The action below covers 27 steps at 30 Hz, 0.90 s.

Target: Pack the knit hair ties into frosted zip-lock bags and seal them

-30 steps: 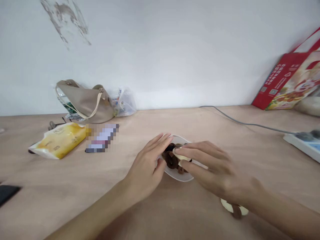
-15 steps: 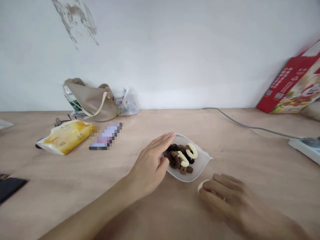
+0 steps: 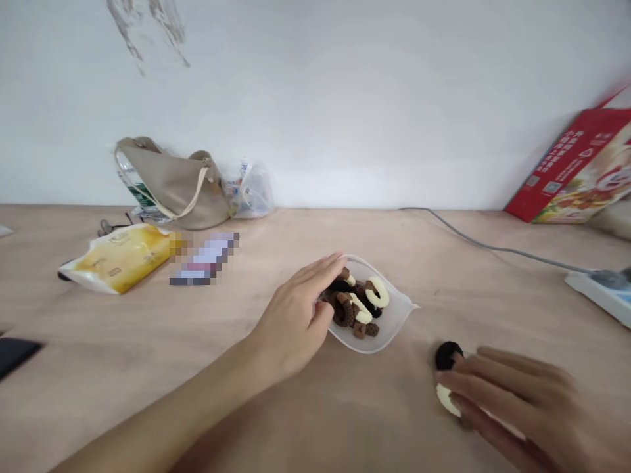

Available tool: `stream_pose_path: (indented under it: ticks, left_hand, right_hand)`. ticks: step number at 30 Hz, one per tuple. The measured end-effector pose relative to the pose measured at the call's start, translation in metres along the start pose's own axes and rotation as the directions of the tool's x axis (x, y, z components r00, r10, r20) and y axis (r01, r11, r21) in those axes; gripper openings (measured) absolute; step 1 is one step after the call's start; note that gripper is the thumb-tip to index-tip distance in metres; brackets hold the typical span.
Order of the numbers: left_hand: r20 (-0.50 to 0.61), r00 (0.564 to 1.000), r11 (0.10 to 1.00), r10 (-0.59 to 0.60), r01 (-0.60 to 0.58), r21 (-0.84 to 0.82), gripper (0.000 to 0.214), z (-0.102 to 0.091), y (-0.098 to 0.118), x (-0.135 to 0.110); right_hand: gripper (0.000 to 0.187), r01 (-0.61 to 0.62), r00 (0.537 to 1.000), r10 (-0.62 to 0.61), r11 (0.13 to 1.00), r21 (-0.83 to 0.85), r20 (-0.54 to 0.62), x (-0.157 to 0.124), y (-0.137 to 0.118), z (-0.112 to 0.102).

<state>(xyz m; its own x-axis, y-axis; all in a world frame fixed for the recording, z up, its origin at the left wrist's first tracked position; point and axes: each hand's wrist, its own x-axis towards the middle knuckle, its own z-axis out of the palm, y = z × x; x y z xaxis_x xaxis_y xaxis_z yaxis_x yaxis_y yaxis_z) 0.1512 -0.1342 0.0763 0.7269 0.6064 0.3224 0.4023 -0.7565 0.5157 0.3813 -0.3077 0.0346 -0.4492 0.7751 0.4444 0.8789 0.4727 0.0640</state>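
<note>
A translucent white pouch [image 3: 394, 322] lies with its mouth spread wide, holding several brown, black and cream hair ties [image 3: 377, 292]. My left hand [image 3: 296, 315] grips its left side, fingers along the far rim and thumb bent near the opening. To the pouch's right, low over the table, my right hand [image 3: 517, 401] is closed, partly blurred. A cream hair tie [image 3: 447, 399] shows at its fingertips, pinched between them. Touching the fingertips is a black hair tie [image 3: 447, 355]; whether it is held or rests on the table, I cannot tell.
Toward the back left are a beige handbag [image 3: 172, 184], a clear plastic bag [image 3: 254, 190], a yellow tissue pack [image 3: 128, 256] and a phone [image 3: 204, 259]. A grey cable [image 3: 473, 240] runs to a power strip [image 3: 599, 292] at right, before a red box [image 3: 576, 164].
My right hand has moved right, away from the pouch, with the cream hair tie at its fingertips. A black hair tie has come into sight there. My left hand stays on the pouch.
</note>
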Motion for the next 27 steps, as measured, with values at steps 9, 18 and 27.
stream_pose_path:
  ticks: [9,18,27]
  left_hand:
    - [-0.024,1.0,0.998,-0.001,0.0,-0.057,0.066,0.0,0.001,-0.001]
    - [-0.027,1.0,1.0,0.015,-0.016,-0.018,0.064,-0.001,0.001,-0.002]
    - [-0.001,1.0,0.999,-0.004,0.004,-0.038,0.067,0.004,0.001,-0.002]
  right_hand:
    - [0.026,0.008,0.983,-0.021,0.997,-0.073,-0.181,0.011,-0.024,0.005]
    - [0.03,-0.015,0.977,0.032,0.996,0.084,-0.209,0.078,-0.003,0.004]
    - [0.025,-0.162,0.987,0.163,0.982,-0.092,0.004,-0.016,0.006,0.017]
